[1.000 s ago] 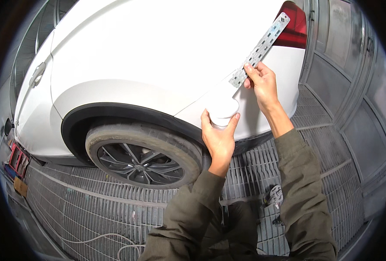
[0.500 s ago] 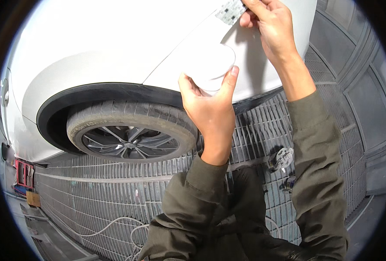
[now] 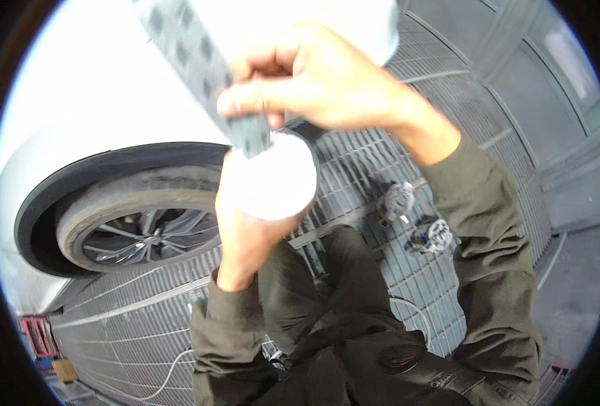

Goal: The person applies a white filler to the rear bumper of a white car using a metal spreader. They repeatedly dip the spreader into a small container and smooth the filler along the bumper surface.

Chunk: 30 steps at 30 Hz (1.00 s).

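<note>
My left hand (image 3: 242,233) is wrapped around a white round cup (image 3: 280,183), whose bright glare hides what is inside. Between the thumb and fingers of my right hand (image 3: 320,81) is a long grey strip (image 3: 188,51) patterned with dark squares. The strip slants down toward me, and its lower end overlaps the cup's far rim; motion blurs it, so I cannot tell whether they touch. Beyond both hands is the white body panel of a car (image 3: 104,88), washed out by light.
A car wheel (image 3: 144,227) sits under a dark arch at left. Slatted metal grating (image 3: 137,318) forms the floor. Two small tools with pale round ends (image 3: 398,201) lie on it at right, and a pale hose (image 3: 161,382) runs along it. A grey panelled wall (image 3: 516,101) stands at right.
Both hands have come back from the car panel toward me, moving left. The strip's end was up against the panel, apart from the cup; now it is over the cup's rim.
</note>
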Each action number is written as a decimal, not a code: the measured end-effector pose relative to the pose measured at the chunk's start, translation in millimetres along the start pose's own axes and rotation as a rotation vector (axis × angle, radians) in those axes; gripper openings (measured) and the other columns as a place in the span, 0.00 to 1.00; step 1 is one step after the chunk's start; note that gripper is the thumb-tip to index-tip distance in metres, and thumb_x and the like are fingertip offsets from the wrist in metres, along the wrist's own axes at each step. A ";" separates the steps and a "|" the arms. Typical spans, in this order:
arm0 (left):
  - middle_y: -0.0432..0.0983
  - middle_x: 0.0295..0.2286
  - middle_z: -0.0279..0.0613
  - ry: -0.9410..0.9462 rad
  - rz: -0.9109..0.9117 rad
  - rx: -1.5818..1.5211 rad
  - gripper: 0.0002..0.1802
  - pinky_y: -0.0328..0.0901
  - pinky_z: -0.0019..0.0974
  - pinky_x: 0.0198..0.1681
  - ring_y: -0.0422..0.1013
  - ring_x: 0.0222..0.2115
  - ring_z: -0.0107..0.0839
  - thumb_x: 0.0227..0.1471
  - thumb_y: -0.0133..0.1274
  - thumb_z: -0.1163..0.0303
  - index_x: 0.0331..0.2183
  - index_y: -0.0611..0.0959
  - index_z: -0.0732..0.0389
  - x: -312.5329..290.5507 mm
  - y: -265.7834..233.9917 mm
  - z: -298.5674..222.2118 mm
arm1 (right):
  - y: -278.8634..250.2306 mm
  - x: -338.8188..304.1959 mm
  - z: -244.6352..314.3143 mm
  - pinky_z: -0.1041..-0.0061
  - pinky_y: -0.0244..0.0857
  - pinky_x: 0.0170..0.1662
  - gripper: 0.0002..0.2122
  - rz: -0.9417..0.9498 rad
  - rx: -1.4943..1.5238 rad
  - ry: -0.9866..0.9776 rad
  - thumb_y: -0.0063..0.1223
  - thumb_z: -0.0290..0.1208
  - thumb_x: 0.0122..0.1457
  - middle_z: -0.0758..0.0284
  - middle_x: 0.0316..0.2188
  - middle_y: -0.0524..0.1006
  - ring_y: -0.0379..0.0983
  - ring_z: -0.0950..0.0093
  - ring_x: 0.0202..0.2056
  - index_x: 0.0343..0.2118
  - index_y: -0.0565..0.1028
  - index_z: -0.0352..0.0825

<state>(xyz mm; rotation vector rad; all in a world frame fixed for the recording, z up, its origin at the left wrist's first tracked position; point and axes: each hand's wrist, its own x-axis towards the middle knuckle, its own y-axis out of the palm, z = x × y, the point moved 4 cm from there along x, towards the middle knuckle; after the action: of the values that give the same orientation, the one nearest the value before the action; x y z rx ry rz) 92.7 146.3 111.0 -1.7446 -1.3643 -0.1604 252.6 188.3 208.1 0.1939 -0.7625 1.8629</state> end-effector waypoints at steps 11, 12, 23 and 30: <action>0.76 0.49 0.43 -0.460 0.193 -0.760 0.41 0.68 0.38 0.53 0.73 0.49 0.34 0.32 0.73 0.79 0.52 0.75 0.63 -122.8 52.2 11.8 | 12.9 -410.5 -278.0 0.84 0.52 0.24 0.15 -1.409 0.105 0.915 0.64 0.39 0.62 0.80 0.20 0.69 0.60 0.87 0.20 0.22 0.73 0.42; 0.76 0.49 0.43 -0.484 0.182 -0.750 0.41 0.68 0.38 0.53 0.73 0.49 0.34 0.32 0.73 0.79 0.52 0.75 0.63 -127.9 51.5 14.5 | 36.9 -450.0 -300.7 0.78 0.55 0.25 0.17 -1.437 -0.068 1.112 0.66 0.49 0.58 0.81 0.21 0.67 0.61 0.86 0.22 0.25 0.75 0.42; 0.77 0.50 0.43 -0.497 0.130 -0.585 0.42 0.66 0.41 0.57 0.72 0.52 0.36 0.35 0.76 0.73 0.54 0.75 0.63 -166.1 6.8 15.5 | 129.0 -513.9 -417.7 0.47 0.48 0.64 0.47 -1.102 0.795 1.327 0.53 0.68 0.57 0.60 0.71 0.55 0.53 0.59 0.67 0.71 0.56 0.42; 0.76 0.51 0.42 -0.502 0.142 -0.599 0.40 0.66 0.39 0.56 0.72 0.52 0.35 0.38 0.75 0.72 0.54 0.76 0.63 -182.0 11.1 17.6 | 81.4 -526.0 -398.4 0.56 0.63 0.49 0.40 -1.193 0.574 1.318 0.50 0.69 0.55 0.59 0.55 0.71 0.68 0.63 0.54 0.62 0.67 0.40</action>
<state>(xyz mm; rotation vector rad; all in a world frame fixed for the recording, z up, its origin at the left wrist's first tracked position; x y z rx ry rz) 24.8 28.1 -11.3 -2.4987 -1.6462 -0.0527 488.1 -6.1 -382.5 -0.2072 0.7217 0.6605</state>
